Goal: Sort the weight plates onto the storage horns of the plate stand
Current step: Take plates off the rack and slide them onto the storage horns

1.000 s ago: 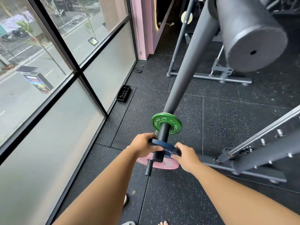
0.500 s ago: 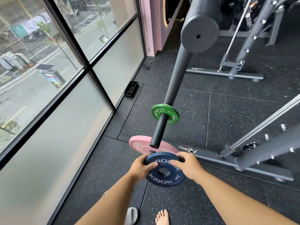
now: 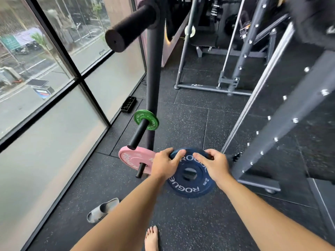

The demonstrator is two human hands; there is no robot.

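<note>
A blue Rogue weight plate (image 3: pixel 190 185) is held flat-faced toward me in both hands, off any horn. My left hand (image 3: pixel 165 164) grips its upper left rim and my right hand (image 3: pixel 213 164) its upper right rim. The plate stand's dark upright post (image 3: pixel 152 78) rises just beyond. A green plate (image 3: pixel 153 124) sits on the middle horn (image 3: pixel 137 134). A pink plate (image 3: pixel 130 160) sits on a lower short horn (image 3: pixel 140 170), left of the blue plate. A thick top horn (image 3: pixel 126 28) is bare.
A floor-to-ceiling window (image 3: pixel 45 105) runs along the left. A grey rack frame (image 3: pixel 282 105) with bolts stands at the right, another machine (image 3: pixel 217 84) behind. A grey slipper (image 3: pixel 101 210) and my bare foot (image 3: pixel 151 238) are on the black rubber floor; a small black tray (image 3: pixel 128 104) lies by the window.
The blue plate came off the end of the middle horn and moved down and right, toward me, turning its face up. The view has tilted upward, showing more of the stand.
</note>
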